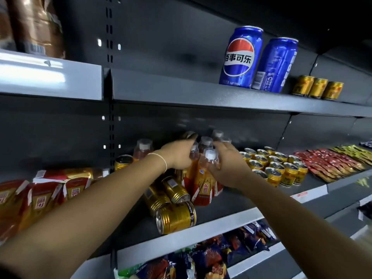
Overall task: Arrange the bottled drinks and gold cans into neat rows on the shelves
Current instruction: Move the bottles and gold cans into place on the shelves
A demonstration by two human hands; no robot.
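Hands meet at the bottled drinks (203, 178) on the middle shelf (231, 216). The left hand (178, 156) has its fingers clamped round one bottle's neck, and the right hand (227, 166) curls its fingers on the front bottle. Upright gold cans (275, 166) stand in rows right of the bottles; toppled cans (173, 200) lie in front, to the left. Sliding bottles upright should spare their neighbours.

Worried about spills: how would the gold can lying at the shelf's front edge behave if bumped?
The gold can lies on its round side near the shelf edge, so it would probably roll, maybe off. Its ribbed metal wall looks stiff and likely easy to grip.
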